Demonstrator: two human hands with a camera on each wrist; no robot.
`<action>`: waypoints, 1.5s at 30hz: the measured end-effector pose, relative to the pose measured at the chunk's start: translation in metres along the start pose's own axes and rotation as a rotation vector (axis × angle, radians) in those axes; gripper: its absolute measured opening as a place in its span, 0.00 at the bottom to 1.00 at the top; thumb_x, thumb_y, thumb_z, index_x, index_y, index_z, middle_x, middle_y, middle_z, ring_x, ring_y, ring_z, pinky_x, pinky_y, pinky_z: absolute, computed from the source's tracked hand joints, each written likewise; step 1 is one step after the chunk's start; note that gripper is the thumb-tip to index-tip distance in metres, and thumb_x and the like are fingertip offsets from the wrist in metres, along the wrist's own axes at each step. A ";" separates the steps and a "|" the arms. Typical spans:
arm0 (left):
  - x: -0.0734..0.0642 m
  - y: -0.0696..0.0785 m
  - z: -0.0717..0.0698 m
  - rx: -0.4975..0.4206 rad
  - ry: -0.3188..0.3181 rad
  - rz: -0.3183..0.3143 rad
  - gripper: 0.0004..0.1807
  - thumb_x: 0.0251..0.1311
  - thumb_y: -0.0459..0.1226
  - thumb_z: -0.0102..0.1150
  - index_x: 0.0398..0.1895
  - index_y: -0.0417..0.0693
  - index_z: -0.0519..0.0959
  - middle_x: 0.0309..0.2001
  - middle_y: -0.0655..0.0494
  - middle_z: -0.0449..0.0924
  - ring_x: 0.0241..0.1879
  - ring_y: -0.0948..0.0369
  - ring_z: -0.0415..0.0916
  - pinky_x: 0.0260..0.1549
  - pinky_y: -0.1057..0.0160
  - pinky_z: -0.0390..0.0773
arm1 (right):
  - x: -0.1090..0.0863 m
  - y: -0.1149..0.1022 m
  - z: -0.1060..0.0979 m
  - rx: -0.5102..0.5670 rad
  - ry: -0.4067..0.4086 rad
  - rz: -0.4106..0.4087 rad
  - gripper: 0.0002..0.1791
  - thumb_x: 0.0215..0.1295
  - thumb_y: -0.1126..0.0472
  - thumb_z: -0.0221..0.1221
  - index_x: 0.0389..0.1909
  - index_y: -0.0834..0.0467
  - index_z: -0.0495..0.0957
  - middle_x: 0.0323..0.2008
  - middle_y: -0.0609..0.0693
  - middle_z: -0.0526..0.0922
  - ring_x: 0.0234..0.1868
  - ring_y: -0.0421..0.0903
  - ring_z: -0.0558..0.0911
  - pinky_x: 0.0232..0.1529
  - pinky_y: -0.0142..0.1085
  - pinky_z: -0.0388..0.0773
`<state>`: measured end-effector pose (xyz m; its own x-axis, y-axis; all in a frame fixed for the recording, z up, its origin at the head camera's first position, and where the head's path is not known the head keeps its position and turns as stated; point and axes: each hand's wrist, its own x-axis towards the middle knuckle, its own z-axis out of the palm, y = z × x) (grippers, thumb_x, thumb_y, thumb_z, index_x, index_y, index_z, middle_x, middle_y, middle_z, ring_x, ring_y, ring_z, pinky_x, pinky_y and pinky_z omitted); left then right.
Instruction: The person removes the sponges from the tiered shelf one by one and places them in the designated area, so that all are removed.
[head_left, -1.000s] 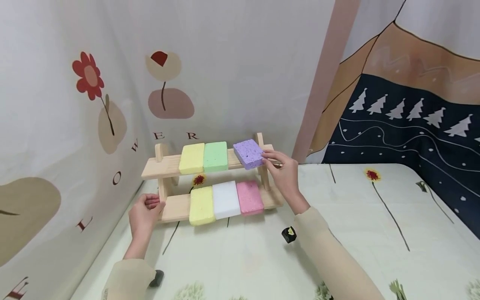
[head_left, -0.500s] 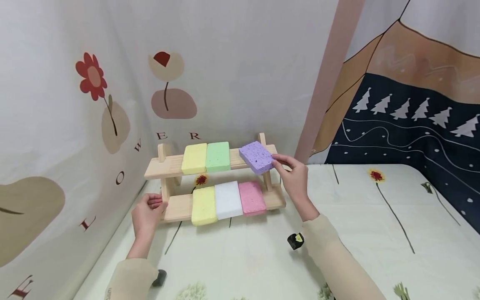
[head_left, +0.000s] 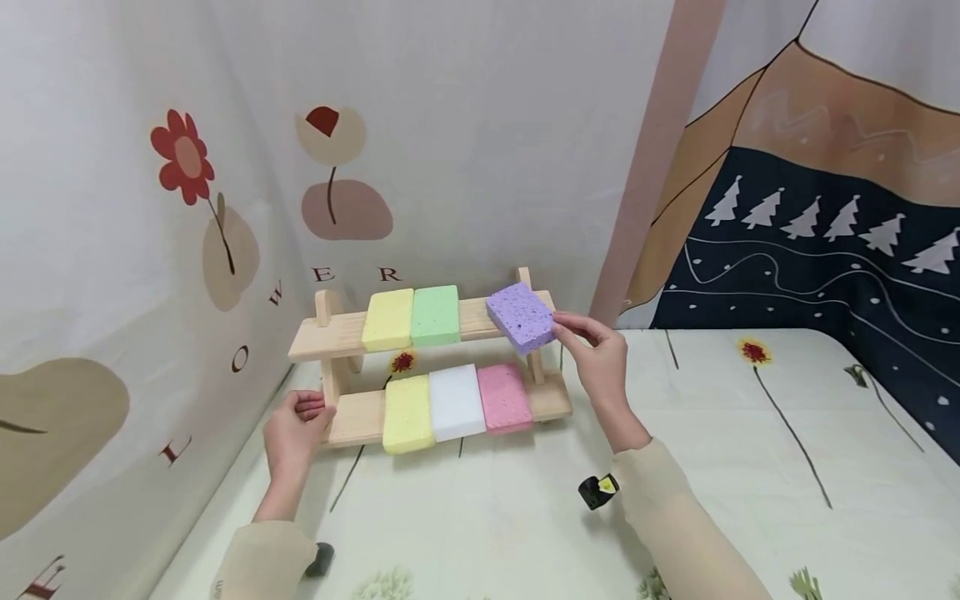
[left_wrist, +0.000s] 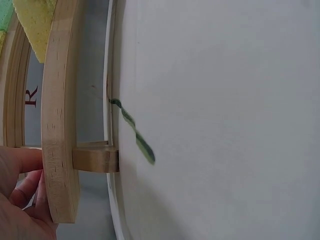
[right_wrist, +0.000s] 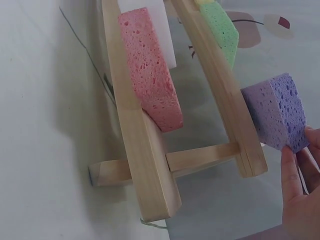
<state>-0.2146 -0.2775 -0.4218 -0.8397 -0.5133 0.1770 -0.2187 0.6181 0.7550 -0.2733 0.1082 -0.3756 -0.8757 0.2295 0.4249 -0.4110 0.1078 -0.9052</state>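
Purple sponge [head_left: 520, 317], pinched at corner by right grip [head_left: 603, 367], shifted rightward over upper shelf [head_left: 474, 319]; gap to green sponge [head_left: 435, 317] wider, so position looks unsettled, shelf contact hard to judge. Left grip [head_left: 295, 429] clamped on wooden rack [head_left: 356, 417].

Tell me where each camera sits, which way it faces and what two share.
Head: on the person's head, looking forward and down at the wooden rack; the left hand, right hand and both sleeves show.
Left wrist: on that wrist, facing the rack's left end; part of the left hand shows at lower left.
Right wrist: on that wrist, facing the rack's right end; part of the right hand shows at the right edge.
Shared: head and right wrist both show the right hand pinching the purple sponge.
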 end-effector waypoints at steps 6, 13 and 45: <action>-0.004 -0.003 0.002 -0.003 -0.011 -0.014 0.14 0.63 0.32 0.63 0.50 0.36 0.77 0.47 0.35 0.82 0.45 0.45 0.82 0.25 0.83 0.65 | -0.007 0.002 -0.008 0.015 0.019 0.030 0.12 0.62 0.62 0.67 0.45 0.64 0.86 0.49 0.62 0.87 0.45 0.29 0.83 0.48 0.20 0.78; -0.002 -0.005 0.004 0.008 -0.031 -0.001 0.13 0.63 0.34 0.64 0.48 0.38 0.78 0.45 0.38 0.84 0.35 0.59 0.80 0.25 0.80 0.68 | -0.007 0.000 -0.017 0.042 0.078 0.012 0.13 0.62 0.64 0.68 0.44 0.66 0.86 0.47 0.56 0.89 0.46 0.32 0.84 0.49 0.22 0.79; 0.018 -0.003 -0.006 0.002 -0.068 -0.021 0.14 0.59 0.35 0.69 0.46 0.39 0.81 0.38 0.45 0.86 0.22 0.84 0.67 0.24 0.79 0.69 | 0.007 0.015 -0.063 0.034 0.267 0.067 0.14 0.62 0.65 0.67 0.48 0.66 0.84 0.46 0.49 0.89 0.42 0.32 0.85 0.46 0.22 0.80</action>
<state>-0.2257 -0.2921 -0.4170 -0.8668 -0.4844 0.1179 -0.2372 0.6087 0.7571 -0.2700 0.1727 -0.3864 -0.8052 0.4823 0.3452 -0.3667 0.0525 -0.9289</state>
